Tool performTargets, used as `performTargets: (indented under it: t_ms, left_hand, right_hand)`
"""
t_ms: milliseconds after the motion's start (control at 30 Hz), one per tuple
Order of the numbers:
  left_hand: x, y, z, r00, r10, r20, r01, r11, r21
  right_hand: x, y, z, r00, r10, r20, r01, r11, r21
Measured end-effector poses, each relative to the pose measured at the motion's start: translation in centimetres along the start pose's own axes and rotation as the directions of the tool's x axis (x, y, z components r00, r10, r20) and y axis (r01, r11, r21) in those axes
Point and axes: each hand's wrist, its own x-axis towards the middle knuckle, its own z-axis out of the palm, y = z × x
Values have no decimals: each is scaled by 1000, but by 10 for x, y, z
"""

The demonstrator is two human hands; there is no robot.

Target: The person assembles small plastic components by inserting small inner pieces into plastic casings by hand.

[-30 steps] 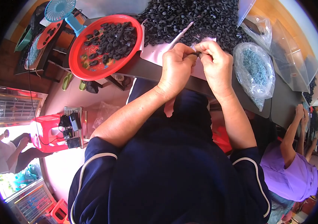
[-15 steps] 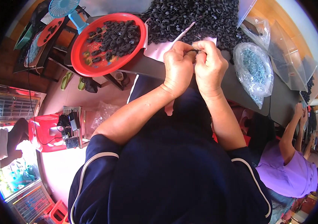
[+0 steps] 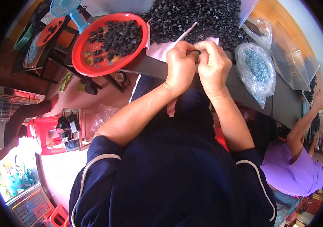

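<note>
My left hand [image 3: 180,67] and my right hand [image 3: 216,68] meet in front of me, just past the near table edge. The fingers of both are closed in a pinch around a small dark part [image 3: 196,52], mostly hidden by the fingertips. Pink sheet material [image 3: 157,52] lies under and beside my left hand. Beyond my hands spreads a big heap of small black plastic parts [image 3: 195,19]. To the left stands a red basin [image 3: 76,60] with many black ribbed parts in it. Right of my hands lies a clear plastic bag [image 3: 269,85] of small silvery-blue pieces.
A blue fan [image 3: 66,6] stands behind the basin. Clear plastic bins [image 3: 288,56] line the table's right side. A co-worker in purple [image 3: 292,168] sits at right, another person [image 3: 2,140] is at far left. A red stool [image 3: 48,134] stands left, near cables.
My hands stay together in nearly the same place, fingers still pinched. The co-worker's arm at right reaches farther over the table. The person at far left has shifted a leg forward.
</note>
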Motion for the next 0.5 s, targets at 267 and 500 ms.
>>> performTargets:
  t_ms: [267, 500]
  left_hand:
    - [3, -5, -1, 1000, 0, 24, 0, 1000, -16]
    - [-1, 7, -10, 977, -131, 165, 141, 989, -50]
  right_hand:
    - [2, 9, -2, 979, 177, 102, -195, 958, 209]
    - [10, 9, -17, 910, 331, 249, -397, 868, 298]
